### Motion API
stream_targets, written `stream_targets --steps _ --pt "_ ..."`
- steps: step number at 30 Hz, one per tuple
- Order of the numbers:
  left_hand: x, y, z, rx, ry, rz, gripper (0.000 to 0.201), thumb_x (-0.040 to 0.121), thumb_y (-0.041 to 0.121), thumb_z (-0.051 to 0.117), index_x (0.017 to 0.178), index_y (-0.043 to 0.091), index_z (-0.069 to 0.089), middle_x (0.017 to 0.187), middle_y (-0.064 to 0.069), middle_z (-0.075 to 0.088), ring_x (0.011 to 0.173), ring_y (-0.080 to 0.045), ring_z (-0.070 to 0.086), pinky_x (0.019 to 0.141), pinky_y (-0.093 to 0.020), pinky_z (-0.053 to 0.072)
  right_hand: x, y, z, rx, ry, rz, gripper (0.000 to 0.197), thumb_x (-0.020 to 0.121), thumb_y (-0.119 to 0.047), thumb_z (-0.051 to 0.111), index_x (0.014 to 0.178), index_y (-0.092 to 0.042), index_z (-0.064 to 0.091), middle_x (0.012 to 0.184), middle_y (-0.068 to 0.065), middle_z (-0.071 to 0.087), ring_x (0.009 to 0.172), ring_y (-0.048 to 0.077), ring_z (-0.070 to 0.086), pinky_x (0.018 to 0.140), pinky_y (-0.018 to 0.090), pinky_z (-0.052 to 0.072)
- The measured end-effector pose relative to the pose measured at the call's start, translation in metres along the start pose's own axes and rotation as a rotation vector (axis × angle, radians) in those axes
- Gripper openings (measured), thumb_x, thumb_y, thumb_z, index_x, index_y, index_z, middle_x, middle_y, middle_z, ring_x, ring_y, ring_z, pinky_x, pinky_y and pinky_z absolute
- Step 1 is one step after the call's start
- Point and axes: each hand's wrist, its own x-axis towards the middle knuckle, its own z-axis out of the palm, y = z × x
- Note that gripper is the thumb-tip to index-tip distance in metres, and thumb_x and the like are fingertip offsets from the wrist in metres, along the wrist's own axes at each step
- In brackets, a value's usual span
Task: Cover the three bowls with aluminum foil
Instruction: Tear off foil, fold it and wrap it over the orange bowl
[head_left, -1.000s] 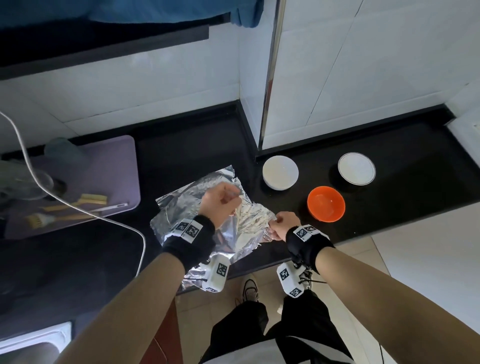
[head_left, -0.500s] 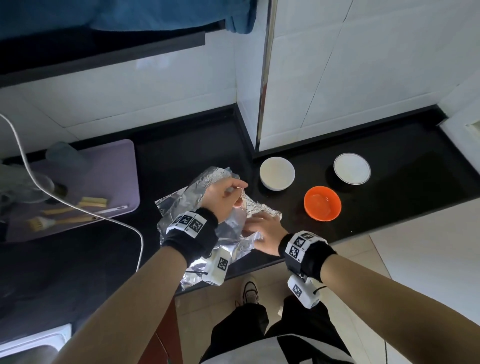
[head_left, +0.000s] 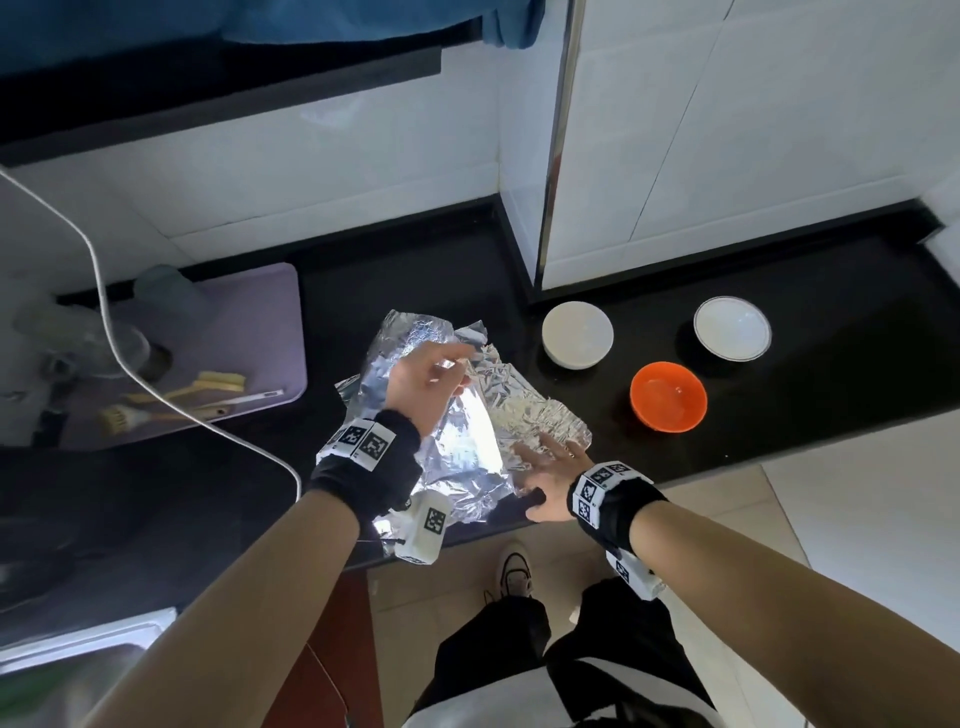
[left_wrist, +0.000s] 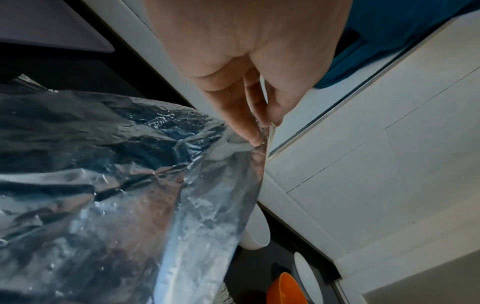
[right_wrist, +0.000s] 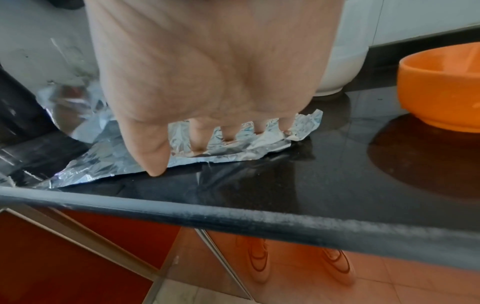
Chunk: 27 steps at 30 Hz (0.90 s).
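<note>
The aluminum foil (head_left: 467, 415) lies crumpled on the black counter (head_left: 805, 415), near its front edge, left of the three bowls. I judge that I am separating one sheet from the pile. My left hand (head_left: 423, 384) pinches an upper edge of the foil between thumb and fingertips (left_wrist: 253, 135) and lifts it, so this sheet stands up from the rest. My right hand (head_left: 550, 467) is flat with the fingers spread, and it presses the lower layer down at the right corner.

To do this step well, I think I must lift slowly and low, because thin foil tears easily at a wrinkle. The right hand should keep its pressure close to the line where the layers part, not on the sheet that I lift. I cannot tell how many layers are in my pinch, so I should check this before I pull further.

The white bowl (head_left: 577, 335) is just beside the foil, the orange bowl (head_left: 669, 397) is near the front, and the shallow white bowl (head_left: 732, 328) is further right. All three are uncovered. The nearest white bowl seems the easiest first target.
</note>
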Motion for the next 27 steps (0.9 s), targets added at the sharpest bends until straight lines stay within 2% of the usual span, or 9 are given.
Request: stream_targets --steps 4,8,12,15,20,22,24,25,27 --pt "0.016 -0.002 0.02 -0.044 0.059 0.047 0.035 0.093 -0.004 0.053 0.112 0.021 0.066 0.116 -0.009 0.066 0.093 -0.01 0.069 0.072 -0.024 0.057 -0.006 0.017 0.01 0.036 -0.013 0.03 0.056 0.09 -0.048 0.053 0.142 -0.04 0.035 0.162 -0.008 -0.01 0.148 0.03 -0.014 0.117 0.055 -0.002" --pt "0.03 -0.002 0.028 -0.009 0.084 0.126 0.053 0.09 -0.012 0.049 0.138 0.01 0.05 0.132 -0.008 0.052 0.109 -0.008 0.063 0.073 -0.011 0.051 -0.005 0.03 0.012 0.042 -0.074 0.065 0.057 0.088 -0.046 0.053 0.142 -0.035 0.038 0.162 -0.009 -0.013 0.148 0.027 -0.016 0.117 0.054 -0.003" --pt "0.043 0.007 0.039 -0.008 0.08 0.173 0.058 0.09 -0.012 0.048 0.145 0.008 0.041 0.14 -0.006 0.042 0.121 -0.015 0.057 0.078 -0.006 0.049 -0.007 0.04 0.014 0.02 -0.116 0.077 0.052 0.09 -0.043 0.052 0.14 -0.031 0.043 0.162 -0.008 -0.014 0.148 0.027 -0.016 0.119 0.054 -0.004" --pt "0.053 0.018 0.044 -0.025 0.101 0.189 0.056 0.091 -0.012 0.048 0.144 0.004 0.041 0.137 -0.002 0.041 0.118 0.003 0.053 0.079 0.0 0.043 -0.007 0.045 0.019 0.032 -0.11 0.085 0.052 0.089 -0.04 0.053 0.14 -0.033 0.043 0.162 -0.008 -0.013 0.148 0.027 -0.017 0.119 0.054 -0.004" --pt "0.074 0.033 0.047 -0.077 0.141 0.25 0.058 0.09 -0.012 0.048 0.145 0.004 0.038 0.14 -0.013 0.046 0.11 0.017 0.054 0.085 -0.006 0.047 -0.004 0.057 0.027 0.02 -0.112 0.063 0.069 0.087 -0.036 0.053 0.149 -0.041 0.023 0.163 -0.009 -0.009 0.149 0.028 -0.015 0.117 0.054 -0.004" --pt "0.079 0.038 0.049 -0.054 0.13 0.274 0.058 0.09 -0.01 0.048 0.146 0.006 0.039 0.141 -0.008 0.045 0.116 0.007 0.056 0.09 -0.012 0.05 -0.006 0.058 0.026 0.022 -0.141 0.057 0.069 0.089 -0.036 0.052 0.15 -0.04 0.021 0.162 -0.01 -0.009 0.148 0.029 -0.015 0.117 0.054 -0.004" --pt "0.079 0.041 0.052 -0.053 0.088 0.274 0.057 0.092 -0.007 0.049 0.146 0.01 0.039 0.142 -0.003 0.045 0.124 -0.008 0.054 0.096 -0.021 0.051 -0.007 0.058 0.021 0.093 -0.12 0.05 0.058 0.089 -0.031 0.052 0.145 -0.034 0.037 0.163 -0.008 0.002 0.15 0.029 -0.005 0.119 0.05 0.006" --pt "0.079 0.041 0.054 -0.05 0.062 0.274 0.055 0.093 -0.005 0.05 0.145 0.01 0.04 0.141 -0.003 0.046 0.124 -0.01 0.054 0.097 -0.023 0.051 -0.008 0.058 0.018 0.205 -0.063 0.054 0.054 0.088 -0.027 0.054 0.141 -0.031 0.045 0.161 -0.004 0.014 0.149 0.028 0.01 0.118 0.045 0.017" --pt "0.075 0.039 0.057 -0.025 0.021 0.275 0.052 0.093 -0.005 0.051 0.143 0.009 0.044 0.134 0.002 0.052 0.119 -0.007 0.057 0.095 -0.024 0.053 -0.007 0.063 0.013 0.625 0.118 0.125 0.056 0.085 -0.019 0.06 0.14 -0.024 0.049 0.152 -0.001 0.037 0.138 0.022 0.038 0.107 0.03 0.035"
